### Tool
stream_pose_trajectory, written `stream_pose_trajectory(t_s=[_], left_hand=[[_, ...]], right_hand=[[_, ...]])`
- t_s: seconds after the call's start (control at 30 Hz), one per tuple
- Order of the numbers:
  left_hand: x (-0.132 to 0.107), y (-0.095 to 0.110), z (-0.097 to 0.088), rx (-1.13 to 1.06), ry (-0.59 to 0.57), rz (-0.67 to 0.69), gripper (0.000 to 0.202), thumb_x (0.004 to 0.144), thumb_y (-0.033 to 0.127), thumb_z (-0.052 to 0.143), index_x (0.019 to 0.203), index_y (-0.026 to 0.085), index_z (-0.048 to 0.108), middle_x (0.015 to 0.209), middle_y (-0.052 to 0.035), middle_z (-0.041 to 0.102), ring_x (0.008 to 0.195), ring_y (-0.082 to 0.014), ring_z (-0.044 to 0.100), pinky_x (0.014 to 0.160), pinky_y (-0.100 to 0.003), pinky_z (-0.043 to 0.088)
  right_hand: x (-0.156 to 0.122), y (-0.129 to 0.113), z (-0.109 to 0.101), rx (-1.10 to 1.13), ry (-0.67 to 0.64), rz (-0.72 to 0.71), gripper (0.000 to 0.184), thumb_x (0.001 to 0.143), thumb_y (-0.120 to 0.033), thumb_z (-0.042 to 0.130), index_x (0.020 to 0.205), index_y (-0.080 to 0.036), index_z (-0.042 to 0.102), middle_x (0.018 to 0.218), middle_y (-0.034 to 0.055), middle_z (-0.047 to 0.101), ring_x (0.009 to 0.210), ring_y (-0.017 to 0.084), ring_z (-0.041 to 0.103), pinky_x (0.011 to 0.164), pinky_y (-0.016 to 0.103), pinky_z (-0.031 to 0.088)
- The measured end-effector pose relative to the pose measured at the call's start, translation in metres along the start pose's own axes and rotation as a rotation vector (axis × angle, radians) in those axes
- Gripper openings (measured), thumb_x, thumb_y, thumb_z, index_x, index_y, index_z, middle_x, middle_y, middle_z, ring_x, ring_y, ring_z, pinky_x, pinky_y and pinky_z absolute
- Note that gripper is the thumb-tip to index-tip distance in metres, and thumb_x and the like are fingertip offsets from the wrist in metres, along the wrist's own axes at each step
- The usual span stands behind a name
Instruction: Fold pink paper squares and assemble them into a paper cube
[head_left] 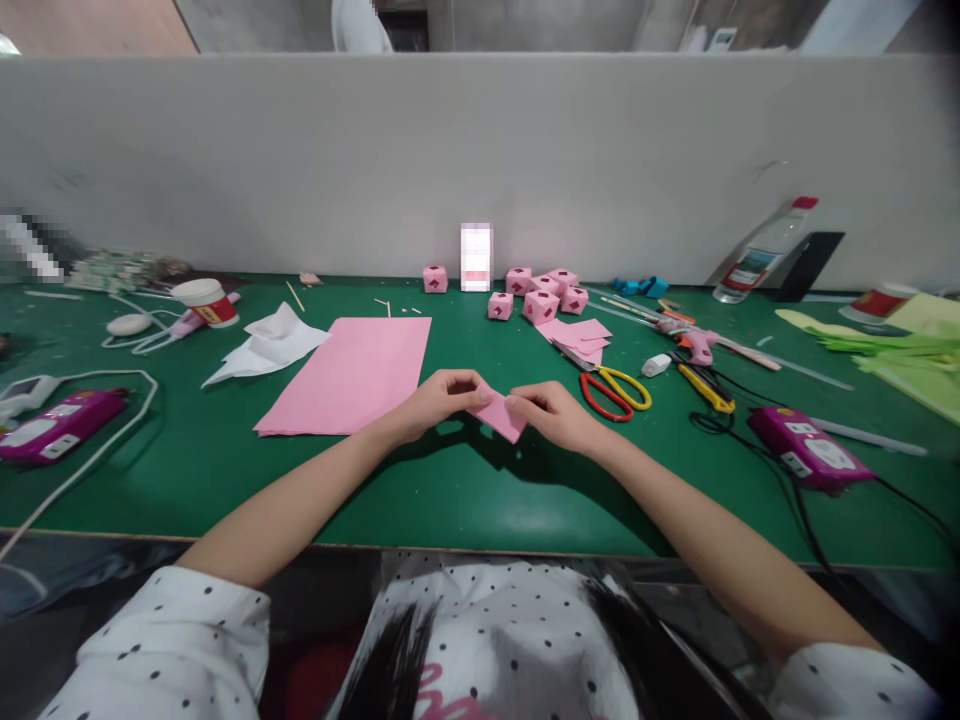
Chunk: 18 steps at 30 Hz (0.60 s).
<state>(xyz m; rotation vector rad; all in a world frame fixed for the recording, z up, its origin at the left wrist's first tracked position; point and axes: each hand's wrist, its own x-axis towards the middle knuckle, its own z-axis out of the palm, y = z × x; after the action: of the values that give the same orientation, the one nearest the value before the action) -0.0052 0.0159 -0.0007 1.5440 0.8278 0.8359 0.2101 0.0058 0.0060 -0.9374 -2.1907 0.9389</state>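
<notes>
A small piece of pink paper [504,418] is held between both hands above the green table. My left hand [448,402] pinches its upper left part with thumb and fingers. On the other side, my right hand [553,412] grips its right edge the same way. Left of the hands lies a stack of large pink sheets [352,375]. Smaller pink paper pieces [583,335] rest beyond my right hand, partly under scissors [609,385] with one red and one yellow handle. Several folded pink paper cubes [541,305] sit near the wall, with one more cube [435,279] apart to the left.
A lit phone [476,257] leans on the grey partition [480,150]. Crumpled white paper [270,345] and a paper cup [206,302] lie left. Rightward are a cutter knife [705,385], a pink glue gun [697,345], a purple corded box [810,448] and a bottle [761,255].
</notes>
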Motion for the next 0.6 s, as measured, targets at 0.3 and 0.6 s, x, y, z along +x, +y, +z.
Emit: stream_pose_trajectory(t_s=[0.3,0.6], left_hand=[[0.000,-0.001,0.008,-0.170,-0.046,-0.084,0.029,0.077,0.044,0.073,0.084,0.016,0.067,0.081,-0.0010,0.060,0.075,-0.0114,0.055,0.071,-0.024,0.044],[0.002,-0.003,0.003,-0.195,-0.023,-0.077,0.028,0.079,0.042,0.072,0.081,0.016,0.065,0.078,0.0010,0.057,0.070,-0.0081,0.054,0.067,-0.020,0.043]], right_hand=[[0.000,-0.005,0.015,0.132,-0.005,-0.003,0.049,0.094,-0.051,0.041,0.058,-0.020,0.031,0.057,-0.0050,0.027,0.053,0.009,0.024,0.050,0.026,0.020],[0.001,0.009,0.018,0.042,0.063,-0.013,0.046,0.096,-0.048,0.039,0.060,-0.019,0.039,0.058,-0.0044,0.033,0.054,0.010,0.031,0.053,0.026,0.023]])
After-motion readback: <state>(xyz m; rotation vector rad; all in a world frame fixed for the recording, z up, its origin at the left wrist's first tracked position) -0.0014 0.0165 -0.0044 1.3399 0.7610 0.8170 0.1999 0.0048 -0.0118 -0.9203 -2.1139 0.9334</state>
